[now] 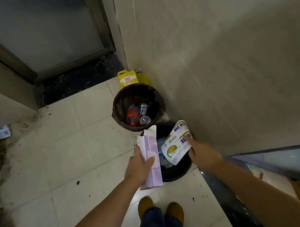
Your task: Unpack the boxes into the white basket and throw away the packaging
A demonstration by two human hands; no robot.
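Both arms reach out over two bins in the corner, packaging in each hand.

Left hand (140, 165) grips the opened lilac box (150, 158) by the black bin's (179, 172) rim; right hand (201, 151) pinches a crumpled white wrapper (176, 144) above that bin. Brown bin (137, 106) behind holds bottles, yellow carton (128, 78) against the wall.

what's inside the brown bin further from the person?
In the round brown wicker bin: a red-and-blue crumpled wrapper and two clear plastic cups. The bin's near wall hides part of the bottom, so anything lying there cannot be seen.
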